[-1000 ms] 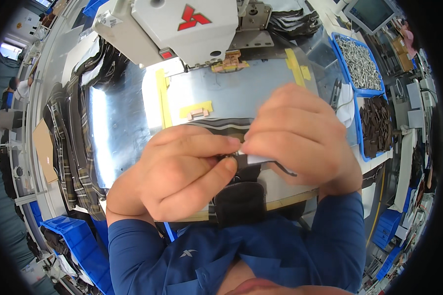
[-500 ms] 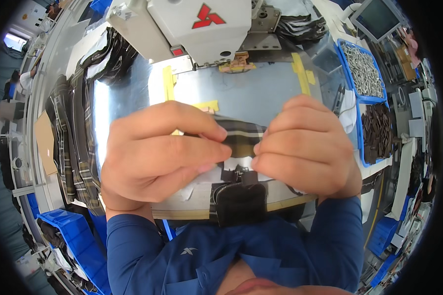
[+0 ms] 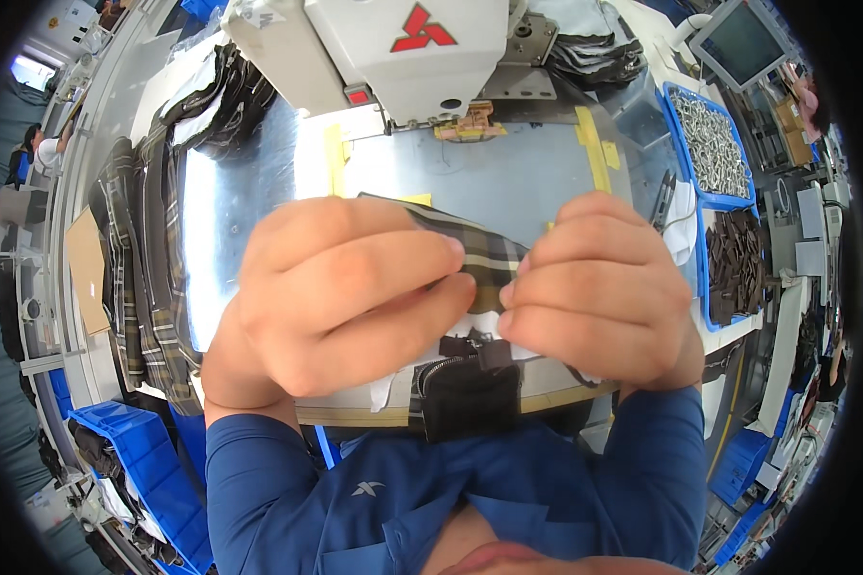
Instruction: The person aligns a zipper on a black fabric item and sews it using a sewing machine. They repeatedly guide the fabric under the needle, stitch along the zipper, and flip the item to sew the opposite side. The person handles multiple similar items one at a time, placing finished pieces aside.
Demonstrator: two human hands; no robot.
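Note:
A strip of olive and black plaid fabric (image 3: 484, 278) lies between my hands on the near part of the work plate. My left hand (image 3: 355, 292) has curled, closed fingers on the fabric's left side, its fingertips partly hidden. My right hand (image 3: 594, 292) is closed on the fabric's right side, thumb tucked out of sight. Just below them, a black zip pouch (image 3: 470, 402) hangs over the table edge, with small dark tabs (image 3: 484, 350) at its top and white backing beside them.
A white sewing machine (image 3: 422, 72) stands ahead over a metal plate (image 3: 508, 182) with yellow tape. Plaid pieces (image 3: 144, 268) are stacked at left, a blue crate (image 3: 163, 489) below them. At right are trays of metal parts (image 3: 705, 144) and brown tabs (image 3: 734, 268), and a monitor (image 3: 738, 38).
My hands first moved apart from their pinch near the zip, exposing more plaid fabric. Over the last half second my left hand has shifted slightly right and the fabric's top edge now slants.

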